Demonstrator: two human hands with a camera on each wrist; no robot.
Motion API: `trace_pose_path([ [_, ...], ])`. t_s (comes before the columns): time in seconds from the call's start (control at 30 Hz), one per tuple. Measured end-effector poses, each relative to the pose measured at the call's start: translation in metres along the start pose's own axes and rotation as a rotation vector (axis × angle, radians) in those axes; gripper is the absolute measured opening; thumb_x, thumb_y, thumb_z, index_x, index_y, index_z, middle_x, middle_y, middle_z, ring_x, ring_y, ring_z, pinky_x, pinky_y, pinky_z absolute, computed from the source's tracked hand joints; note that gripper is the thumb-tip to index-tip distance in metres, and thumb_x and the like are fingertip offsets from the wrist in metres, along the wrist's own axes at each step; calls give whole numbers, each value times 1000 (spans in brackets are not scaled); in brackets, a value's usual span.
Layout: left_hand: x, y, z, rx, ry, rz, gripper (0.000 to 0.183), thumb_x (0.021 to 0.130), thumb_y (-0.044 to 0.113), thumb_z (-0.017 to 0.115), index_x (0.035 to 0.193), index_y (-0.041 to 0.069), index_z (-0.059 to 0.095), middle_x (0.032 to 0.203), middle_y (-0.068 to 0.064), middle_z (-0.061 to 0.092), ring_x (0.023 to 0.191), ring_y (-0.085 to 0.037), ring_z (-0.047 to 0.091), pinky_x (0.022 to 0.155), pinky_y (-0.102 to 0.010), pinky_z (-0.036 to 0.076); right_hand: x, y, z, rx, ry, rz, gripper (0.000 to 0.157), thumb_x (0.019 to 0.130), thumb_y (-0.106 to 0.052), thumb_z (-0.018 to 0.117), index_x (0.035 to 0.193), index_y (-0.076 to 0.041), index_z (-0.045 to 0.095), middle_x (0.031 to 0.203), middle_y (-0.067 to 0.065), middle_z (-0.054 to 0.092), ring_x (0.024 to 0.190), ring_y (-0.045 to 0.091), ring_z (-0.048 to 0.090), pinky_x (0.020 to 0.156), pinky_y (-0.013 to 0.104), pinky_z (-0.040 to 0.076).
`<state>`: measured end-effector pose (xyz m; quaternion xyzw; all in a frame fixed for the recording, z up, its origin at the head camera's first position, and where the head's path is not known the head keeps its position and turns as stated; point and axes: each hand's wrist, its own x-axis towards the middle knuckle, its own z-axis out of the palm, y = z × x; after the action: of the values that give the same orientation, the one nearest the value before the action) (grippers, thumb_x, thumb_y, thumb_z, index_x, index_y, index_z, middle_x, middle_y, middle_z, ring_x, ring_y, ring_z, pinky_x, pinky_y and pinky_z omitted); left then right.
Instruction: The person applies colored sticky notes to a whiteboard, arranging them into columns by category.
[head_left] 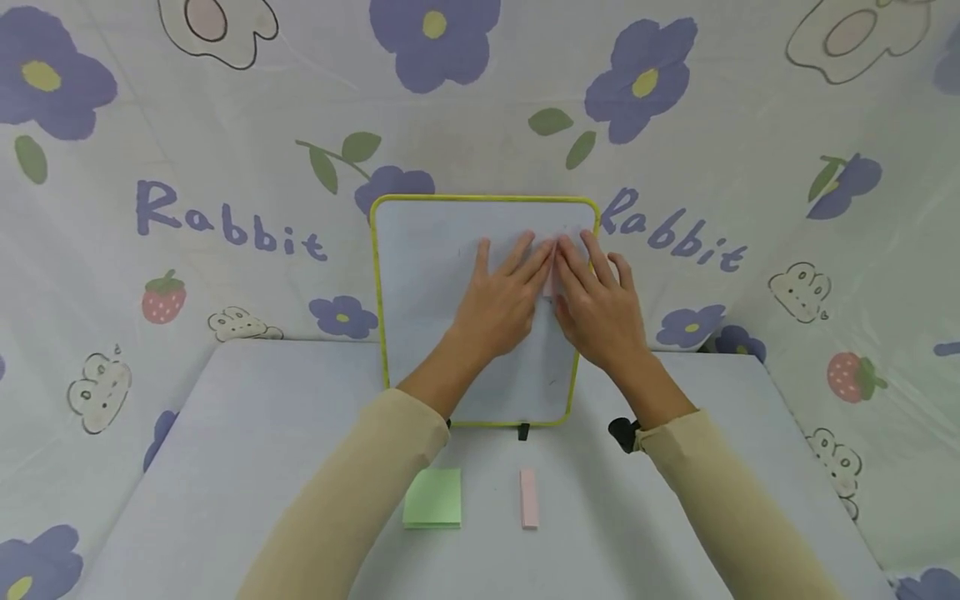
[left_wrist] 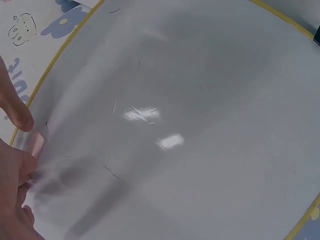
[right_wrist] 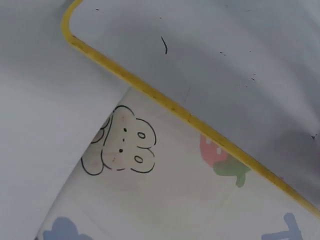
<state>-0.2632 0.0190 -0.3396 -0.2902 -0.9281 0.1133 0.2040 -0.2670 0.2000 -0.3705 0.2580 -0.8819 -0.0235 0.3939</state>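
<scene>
A whiteboard with a yellow rim stands upright on the table. My left hand and right hand meet at its upper right, fingers mostly straight and tips against the surface. Between them a slim pink sticky note lies on the board, partly covered by the fingers. In the left wrist view, the note peeks out between the left hand and the right thumb. Neither hand appears in the right wrist view, only the board's corner.
On the table before the board lie a green sticky-note pad and a narrow pink pad. Small black feet support the board's lower edge. A patterned cloth hangs behind and along the sides.
</scene>
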Motion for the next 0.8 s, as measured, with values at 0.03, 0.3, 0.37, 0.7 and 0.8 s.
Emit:
trace_pose_path([
  [0.03,0,1,0,-1,-4,0,61,101,29,49,158,17,29,164,5,22,152,-20,14,114,-63,21,0,1,0,-7,-9,-4,64,85,-15,72,144,-1,51,152,10,46,146,31,31,104,53,34],
  [0.3,2,3,2,17,13,-15,62,100,31,51,157,16,32,164,4,24,152,-21,16,112,-64,23,1,1,-5,1,-121,-1,69,87,-18,72,148,-1,45,156,10,39,148,30,25,108,53,30],
  [0.37,2,3,2,19,28,-14,61,99,30,51,156,15,34,163,4,26,151,-21,17,112,-64,24,1,1,-6,3,-131,3,70,87,-18,71,149,-1,44,157,9,39,148,30,25,108,53,30],
  [0.7,1,8,3,44,18,-10,63,99,32,52,156,15,33,164,3,25,151,-22,16,112,-63,25,-4,0,-5,0,-144,-6,71,87,-20,71,149,-1,43,158,10,36,149,31,25,108,54,30],
  [0.8,0,8,4,60,4,-8,64,99,33,52,157,15,32,164,3,23,152,-22,15,112,-62,26,-5,-1,-4,7,-156,-7,71,87,-20,71,149,-1,42,159,10,35,149,31,24,108,54,30],
])
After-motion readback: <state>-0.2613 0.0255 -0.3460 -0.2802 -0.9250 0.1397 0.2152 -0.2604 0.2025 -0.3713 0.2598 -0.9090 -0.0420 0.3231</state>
